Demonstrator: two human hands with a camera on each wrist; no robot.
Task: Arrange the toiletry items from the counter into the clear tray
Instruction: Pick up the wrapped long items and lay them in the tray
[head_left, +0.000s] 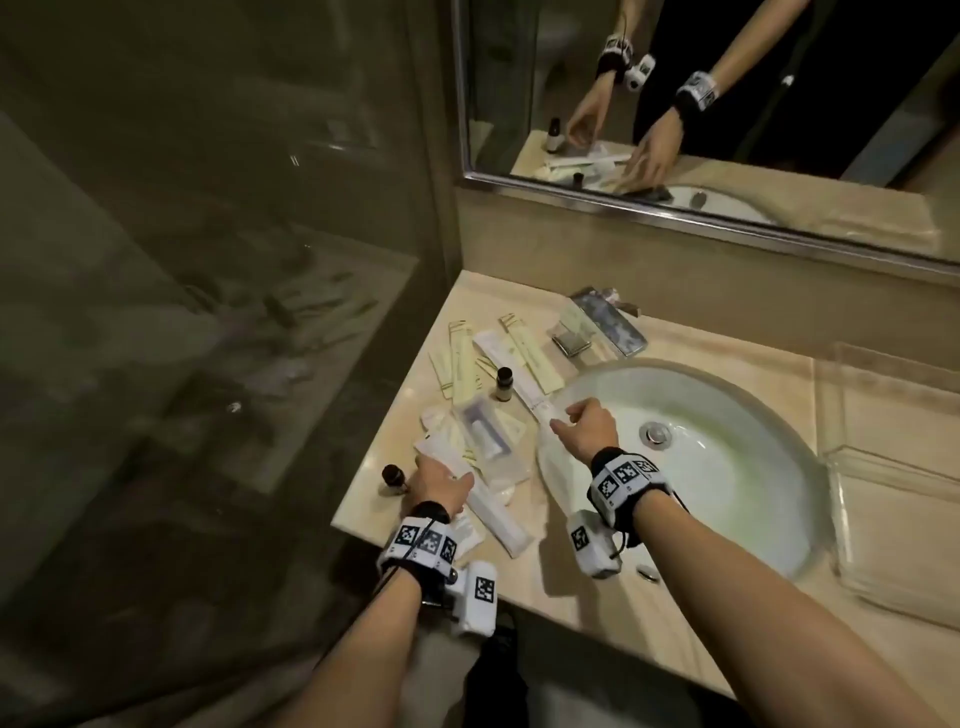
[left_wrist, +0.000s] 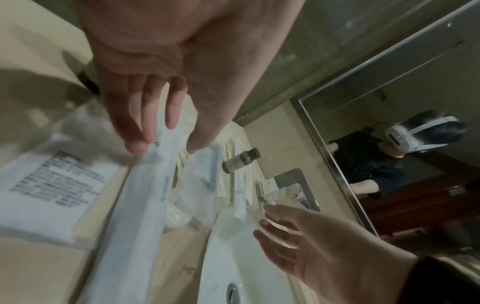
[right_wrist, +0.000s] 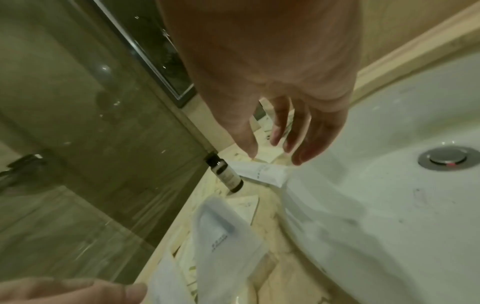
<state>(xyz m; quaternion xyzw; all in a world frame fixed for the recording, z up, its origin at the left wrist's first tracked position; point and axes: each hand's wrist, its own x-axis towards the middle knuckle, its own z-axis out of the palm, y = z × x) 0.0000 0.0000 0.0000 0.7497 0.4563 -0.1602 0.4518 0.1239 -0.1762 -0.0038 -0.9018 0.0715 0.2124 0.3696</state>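
Observation:
Several toiletry packets lie scattered on the beige counter (head_left: 524, 582) left of the sink. My left hand (head_left: 457, 480) (left_wrist: 166, 144) pinches the end of a long white packet (head_left: 501, 517) (left_wrist: 140, 205) near the counter's front. My right hand (head_left: 563, 418) (right_wrist: 272, 152) hovers with its fingers spread just above the end of a second long white packet (head_left: 514, 376) (right_wrist: 262, 172), not touching it. A small brown bottle (head_left: 504, 383) (right_wrist: 226, 174) stands among the packets. Another brown bottle (head_left: 392, 478) stands left of my left hand. The clear tray (head_left: 883, 519) sits on the far right.
The white sink basin (head_left: 727, 467) lies between the packets and the tray. A clear pouch (head_left: 485, 431) holding a blue item lies mid-pile. At the back stands a metal dish (head_left: 613, 322). A glass wall (head_left: 234, 312) bounds the counter's left, and a mirror (head_left: 727, 78) hangs behind.

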